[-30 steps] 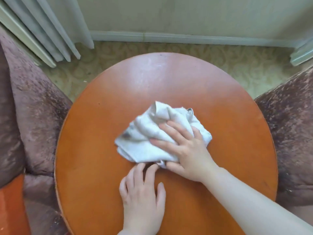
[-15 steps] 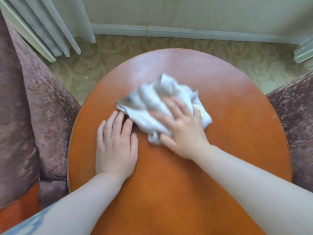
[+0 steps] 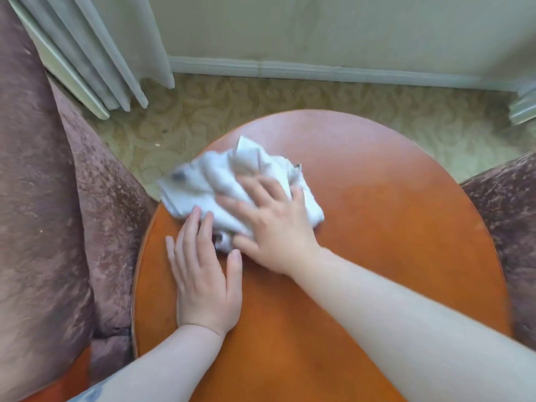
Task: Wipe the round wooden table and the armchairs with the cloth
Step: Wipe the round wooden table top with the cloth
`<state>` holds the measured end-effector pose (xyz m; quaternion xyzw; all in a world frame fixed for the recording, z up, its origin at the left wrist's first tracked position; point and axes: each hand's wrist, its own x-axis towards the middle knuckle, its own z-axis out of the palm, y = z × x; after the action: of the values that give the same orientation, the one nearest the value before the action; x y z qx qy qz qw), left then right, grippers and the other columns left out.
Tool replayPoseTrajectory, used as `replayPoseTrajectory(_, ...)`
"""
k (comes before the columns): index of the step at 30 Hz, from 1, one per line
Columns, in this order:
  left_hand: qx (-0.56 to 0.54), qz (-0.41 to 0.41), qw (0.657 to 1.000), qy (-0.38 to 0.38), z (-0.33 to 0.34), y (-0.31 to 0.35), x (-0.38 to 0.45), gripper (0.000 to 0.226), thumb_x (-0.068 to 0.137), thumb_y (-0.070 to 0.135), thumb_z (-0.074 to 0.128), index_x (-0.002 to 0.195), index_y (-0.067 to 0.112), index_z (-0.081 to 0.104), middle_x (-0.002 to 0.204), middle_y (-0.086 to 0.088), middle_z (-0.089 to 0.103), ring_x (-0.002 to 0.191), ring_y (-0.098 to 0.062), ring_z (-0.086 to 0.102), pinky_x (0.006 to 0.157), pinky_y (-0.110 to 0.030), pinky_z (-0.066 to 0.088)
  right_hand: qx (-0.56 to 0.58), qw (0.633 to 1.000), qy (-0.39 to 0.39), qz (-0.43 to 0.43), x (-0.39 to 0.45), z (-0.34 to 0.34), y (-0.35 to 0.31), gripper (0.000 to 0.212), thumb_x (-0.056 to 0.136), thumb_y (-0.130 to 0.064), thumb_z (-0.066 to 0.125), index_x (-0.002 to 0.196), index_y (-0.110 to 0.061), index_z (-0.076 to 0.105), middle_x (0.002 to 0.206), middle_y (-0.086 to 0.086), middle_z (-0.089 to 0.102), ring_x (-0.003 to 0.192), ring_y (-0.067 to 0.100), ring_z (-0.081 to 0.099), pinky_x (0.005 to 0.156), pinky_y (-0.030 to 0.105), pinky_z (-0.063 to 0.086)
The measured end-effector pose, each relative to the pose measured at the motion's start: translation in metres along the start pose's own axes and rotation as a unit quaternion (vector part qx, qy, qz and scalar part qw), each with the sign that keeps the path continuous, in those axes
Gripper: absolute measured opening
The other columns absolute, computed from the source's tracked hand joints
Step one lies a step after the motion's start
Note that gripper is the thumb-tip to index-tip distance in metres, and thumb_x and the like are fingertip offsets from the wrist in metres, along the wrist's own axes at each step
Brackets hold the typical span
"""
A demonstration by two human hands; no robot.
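Round wooden table (image 3: 377,256), seen from above, with a crumpled white cloth (image 3: 208,181) lying on its far-left part, one corner reaching the table's edge or just past it; motion blur makes the exact limit uncertain. The right hand (image 3: 275,224) lies palm-down on the cloth, fingers spread and nearly straight, pressing it against the wood. The left hand (image 3: 203,274) rests flat on the tabletop just near of the cloth, fingers extended, their tips touching the cloth's near edge. A mauve armchair (image 3: 52,227) stands against the table's left side; a second armchair (image 3: 510,221) shows at the right. Beyond the table lie patterned carpet (image 3: 290,100), a pale curtain (image 3: 95,53) at far left, and a white skirting board (image 3: 319,69).
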<state>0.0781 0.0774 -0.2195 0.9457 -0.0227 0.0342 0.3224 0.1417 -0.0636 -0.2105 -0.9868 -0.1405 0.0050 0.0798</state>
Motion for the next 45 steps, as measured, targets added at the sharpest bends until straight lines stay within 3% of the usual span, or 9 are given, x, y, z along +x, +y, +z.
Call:
replayPoseTrajectory(4, -0.014, 0.007, 1.000, 0.015, 0.002, 0.000, 0.000, 0.062, 0.092, 0.037, 0.035, 0.146, 0.009, 0.025, 0.156, -0.011, 0.019, 0.146, -0.025, 0.013, 0.117, -0.053, 0.006, -0.053, 0.993, -0.020, -0.108, -0.069, -0.022, 0.080, 0.068, 0.072, -0.062, 0.051, 0.135, -0.038, 0.052, 0.140, 0.007, 0.054, 0.126, 0.030, 0.048, 0.088, 0.052, 0.043)
replayPoseTrajectory(9, -0.001, 0.005, 1.000, 0.002, 0.002, -0.003, -0.002, 0.062, 0.092, 0.034, 0.034, 0.147, 0.009, 0.020, 0.158, -0.011, 0.015, 0.147, -0.024, 0.008, 0.117, -0.053, 0.004, 0.020, 0.895, 0.046, 0.444, 0.049, -0.012, 0.051, 0.064, 0.082, -0.058, 0.045, 0.144, -0.048, 0.032, 0.160, 0.000, 0.018, 0.143, 0.026, 0.017, 0.105, 0.060, 0.024)
replayPoseTrajectory(18, 0.028, 0.001, 0.999, -0.024, 0.001, -0.003, -0.003, 0.065, 0.091, 0.040, 0.031, 0.148, 0.009, 0.021, 0.158, -0.013, 0.014, 0.146, -0.027, 0.009, 0.116, -0.055, 0.006, -0.026, 0.997, -0.016, -0.076, -0.128, -0.013, 0.072, 0.061, 0.079, -0.056, 0.055, 0.138, -0.041, 0.050, 0.151, 0.001, 0.041, 0.140, 0.024, 0.036, 0.095, 0.051, 0.039)
replayPoseTrajectory(25, 0.146, -0.009, 0.982, -0.121, 0.002, 0.005, 0.003, 0.064, 0.091, 0.043, 0.024, 0.149, 0.015, 0.023, 0.158, -0.007, 0.019, 0.146, -0.023, 0.008, 0.114, -0.060, 0.000, 0.092, 0.741, 0.078, 0.661, -0.018, -0.041, 0.164, 0.063, 0.087, -0.064, 0.037, 0.146, -0.049, 0.023, 0.162, 0.001, 0.009, 0.146, 0.027, 0.007, 0.106, 0.063, 0.016)
replayPoseTrajectory(30, 0.209, -0.010, 0.965, -0.159, 0.002, 0.009, 0.003, 0.060, 0.090, 0.041, 0.027, 0.146, 0.022, 0.033, 0.155, -0.005, 0.028, 0.145, -0.025, 0.014, 0.110, -0.064, 0.003, -0.050, 0.975, 0.034, 0.213, -0.071, -0.014, 0.098, 0.063, 0.079, -0.054, 0.048, 0.141, -0.045, 0.042, 0.156, 0.000, 0.032, 0.142, 0.025, 0.030, 0.089, 0.048, 0.035)
replayPoseTrajectory(33, 0.214, -0.009, 0.964, -0.156, 0.002, 0.011, 0.004, 0.060, 0.089, 0.041, 0.027, 0.145, 0.021, 0.036, 0.154, -0.007, 0.030, 0.144, -0.026, 0.017, 0.109, -0.065, 0.005, -0.072, 0.997, -0.025, -0.002, -0.185, -0.025, 0.117, 0.067, 0.076, -0.055, 0.052, 0.141, -0.042, 0.044, 0.153, 0.003, 0.038, 0.139, 0.027, 0.036, 0.089, 0.049, 0.038)
replayPoseTrajectory(37, 0.220, -0.004, 0.963, -0.157, 0.001, 0.010, 0.006, 0.059, 0.090, 0.041, 0.026, 0.146, 0.022, 0.033, 0.154, -0.007, 0.030, 0.144, -0.027, 0.016, 0.109, -0.065, 0.005, -0.095, 0.965, -0.010, 0.245, -0.205, -0.043, 0.190, 0.069, 0.078, -0.052, 0.046, 0.145, -0.039, 0.032, 0.154, 0.008, 0.030, 0.141, 0.031, 0.026, 0.097, 0.063, 0.036)
replayPoseTrajectory(41, 0.230, -0.003, 0.960, -0.157, 0.003, 0.009, 0.004, 0.058, 0.091, 0.040, 0.026, 0.146, 0.022, 0.032, 0.155, -0.007, 0.028, 0.144, -0.026, 0.015, 0.109, -0.065, 0.004, 0.048, 0.726, 0.105, 0.678, -0.090, -0.043, 0.202, 0.056, 0.091, -0.055, 0.032, 0.146, -0.045, 0.027, 0.159, 0.003, 0.020, 0.143, 0.027, 0.017, 0.107, 0.060, 0.019)
replayPoseTrajectory(45, 0.225, 0.001, 0.963, -0.148, 0.003, 0.007, 0.003, 0.059, 0.090, 0.040, 0.027, 0.145, 0.021, 0.035, 0.154, -0.008, 0.031, 0.143, -0.028, 0.018, 0.108, -0.066, 0.007, -0.054, 0.903, 0.053, 0.422, -0.124, -0.017, 0.126, 0.062, 0.086, -0.044, 0.044, 0.147, -0.043, 0.030, 0.160, 0.003, 0.021, 0.144, 0.027, 0.024, 0.097, 0.054, 0.034)
